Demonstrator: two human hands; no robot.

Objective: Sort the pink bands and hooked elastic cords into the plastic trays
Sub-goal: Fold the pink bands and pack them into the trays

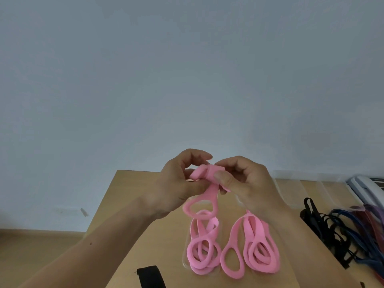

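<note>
Roughly midway, I'd judge. Two piles of pink bands lie in what looks like a clear plastic tray mid-tabletop. The hooked elastic cords sit unsorted by the right edge, near more clear trays. Left hand and right hand both pinch one folded pink band above the piles. Its long axis hangs downward, loop end toward the near edge.

Soft, dim, even light; wide-angle edge distortion.

Our left hand and right hand are bare; the bare left forearm has one small dark spot.
</note>
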